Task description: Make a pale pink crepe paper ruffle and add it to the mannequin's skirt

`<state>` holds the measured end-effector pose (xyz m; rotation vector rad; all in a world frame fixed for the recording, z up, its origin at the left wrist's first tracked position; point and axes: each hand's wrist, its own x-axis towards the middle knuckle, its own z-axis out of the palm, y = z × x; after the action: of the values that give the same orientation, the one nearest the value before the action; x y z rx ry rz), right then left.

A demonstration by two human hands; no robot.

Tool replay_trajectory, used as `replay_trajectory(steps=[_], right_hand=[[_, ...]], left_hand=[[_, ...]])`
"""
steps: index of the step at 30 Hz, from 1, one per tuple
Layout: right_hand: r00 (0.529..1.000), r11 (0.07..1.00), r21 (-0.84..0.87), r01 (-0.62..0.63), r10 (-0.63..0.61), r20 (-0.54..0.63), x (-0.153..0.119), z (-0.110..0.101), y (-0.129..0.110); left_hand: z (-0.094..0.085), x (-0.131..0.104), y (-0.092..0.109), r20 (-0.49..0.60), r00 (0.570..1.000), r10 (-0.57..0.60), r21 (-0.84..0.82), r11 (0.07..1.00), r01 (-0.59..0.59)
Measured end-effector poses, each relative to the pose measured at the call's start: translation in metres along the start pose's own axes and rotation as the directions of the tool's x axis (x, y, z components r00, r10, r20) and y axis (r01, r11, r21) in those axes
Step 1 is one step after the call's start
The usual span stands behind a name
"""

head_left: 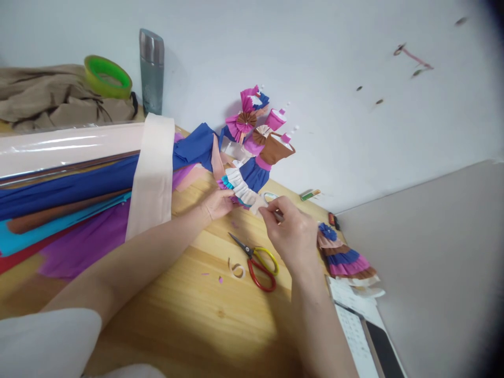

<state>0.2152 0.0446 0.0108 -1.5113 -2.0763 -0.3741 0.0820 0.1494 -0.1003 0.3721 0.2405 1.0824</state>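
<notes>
My left hand (220, 203) is closed on the lower left edge of a ruffled crepe paper piece (243, 190), holding it above the table. Its pleated top layer is cream, with turquoise and purple layers showing underneath. At the cream end, my right hand (289, 226) is pinched shut, fingers curled. Something slim shows between those fingers, too small to name. Just below both hands lie scissors (249, 252) with one red and one yellow handle, blades apart. Behind the piece stand small paper dress figures, one with a brown top (275, 149) and blue skirt.
Crepe paper rolls and sheets (71, 181) spread across the left, a cream strip (151, 178) draped over them. Behind stand a flask (151, 73) and a green tape roll (108, 77) by brown cloth (59, 97). A layered paper skirt (346, 257) lies right, near a notebook (356, 325).
</notes>
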Motion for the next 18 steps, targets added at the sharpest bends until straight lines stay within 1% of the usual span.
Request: replay_trajectory(steps=[3,5,10,13,18], right_hand=[[0.999,0.998,0.030,0.049,-0.048,-0.021,-0.001,-0.002,-0.003],[0.998,0.998,0.031,0.057,-0.056,-0.023,0.000,-0.001,-0.003],[1.000,0.999,-0.031,-0.007,0.007,0.009,0.004,0.005,0.007],[0.999,0.996,-0.077,-0.040,0.041,0.005,0.005,0.009,0.016],[0.998,0.995,-0.079,-0.060,0.061,0.015,0.003,0.016,0.024]], left_hand=[[0.001,-0.001,0.000,-0.001,1.000,-0.011,-0.001,1.000,0.011],[0.003,-0.003,0.001,-0.001,1.000,-0.010,-0.006,1.000,0.010],[0.006,-0.005,0.002,-0.010,1.000,-0.005,-0.026,1.000,0.005],[0.006,-0.005,0.003,-0.011,1.000,-0.015,-0.038,0.999,0.015],[0.010,-0.006,0.005,-0.030,0.999,-0.037,-0.061,0.998,0.035]])
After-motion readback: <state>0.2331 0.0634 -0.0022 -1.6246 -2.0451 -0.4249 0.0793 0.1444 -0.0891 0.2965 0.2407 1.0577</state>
